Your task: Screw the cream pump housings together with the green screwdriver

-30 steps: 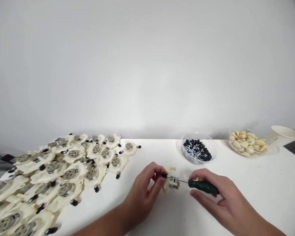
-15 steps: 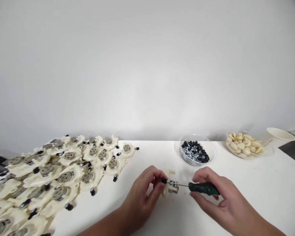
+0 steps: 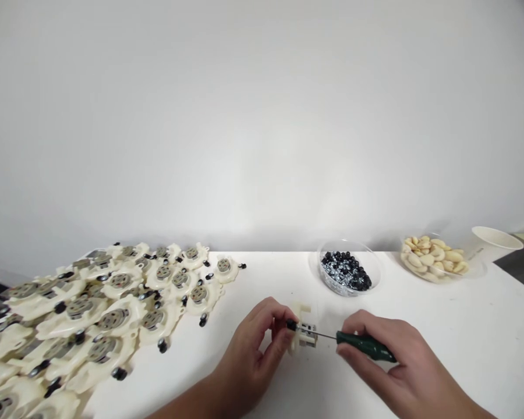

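Note:
Between the thumb and fingers of my left hand [image 3: 257, 355], a small black rubber piece [image 3: 291, 325] is pinched against the edge of a cream plastic motor bracket [image 3: 304, 311]. The bracket stands on edge at the table, partly covered by those fingers. My right hand [image 3: 397, 361] is closed round the green handle of a screwdriver [image 3: 367, 345]. Its thin metal shaft points left, across the bracket's metal motor part [image 3: 309, 330], with its end near the black piece. The exact contact at the tip is too small to make out.
Many similar cream brackets with motors and black pieces [image 3: 117, 317] are piled at the left of the white table [image 3: 262, 276]. A clear bowl of black and silver parts [image 3: 347, 270] stands behind my right hand. Farther right are a bowl of cream-coloured pieces [image 3: 434, 256] and a paper cup [image 3: 491, 244].
The screwdriver's handle has tilted a little, its back end now lower and farther right. My right hand has turned with it. My left hand keeps its pinch.

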